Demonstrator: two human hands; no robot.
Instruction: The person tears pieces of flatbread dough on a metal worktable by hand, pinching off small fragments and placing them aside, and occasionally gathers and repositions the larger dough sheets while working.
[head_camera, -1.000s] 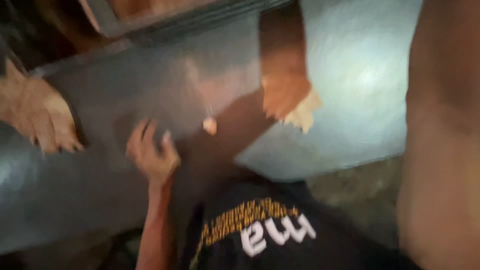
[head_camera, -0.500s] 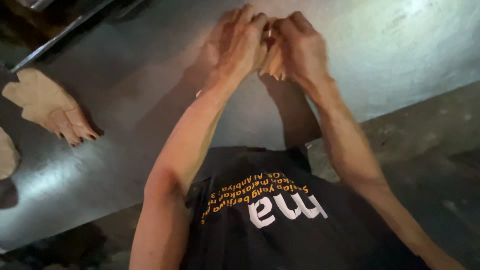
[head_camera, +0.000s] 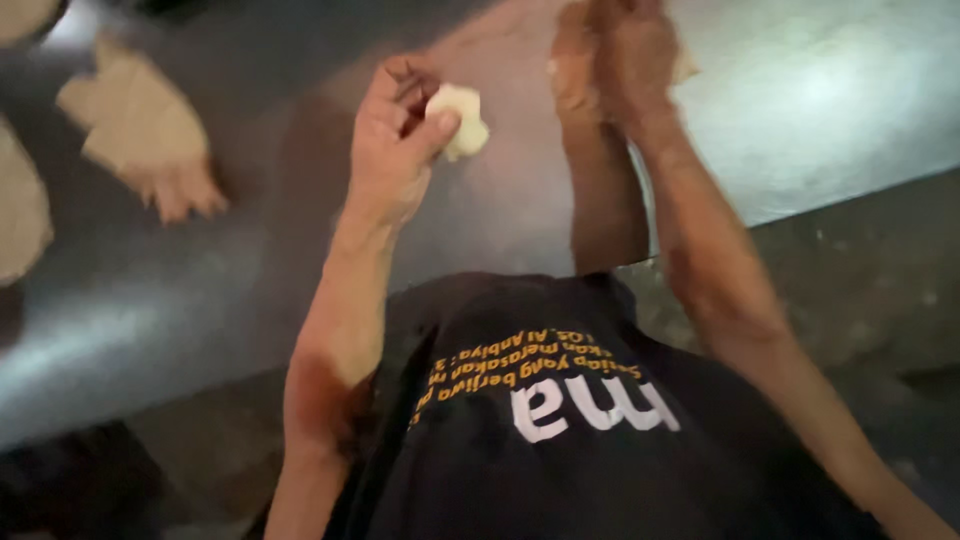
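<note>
View: head camera, looking down over the person's chest to a worktop.
Left hand (head_camera: 400, 140): raised above the worktop, fingers curled, thumb pressed against a small pale lump; the hand is closed around that lump.
Dough lump (head_camera: 458, 120): whitish, crumpled, small; pinched between the left thumb and fingertips, clear of the surface, left of the right hand and apart from it.
Right hand (head_camera: 615, 60): at the top edge of the frame, blurred; fingers drawn together. A pale scrap (head_camera: 685, 68) shows at its far side, touching it; whether the hand grips the scrap cannot be told.
Right forearm: runs from the lower right corner up to the hand, blurred by motion.
Left forearm: runs from the lower left up to the hand, upright in the frame.
Worktop (head_camera: 820, 110): grey metal sheet, dull sheen, bright glare at the upper right; its front edge slants across the right side.
Flat tan piece (head_camera: 140, 130): lies on the worktop at the upper left, ragged lobes along its lower edge, well apart from both hands.
Second tan piece (head_camera: 20, 210): at the left edge, only partly in frame, just beside the first.
Shirt (head_camera: 560, 440): black, with yellow and white print, fills the lower middle.
Floor (head_camera: 860, 290): dark, speckled, below the worktop edge at right.
</note>
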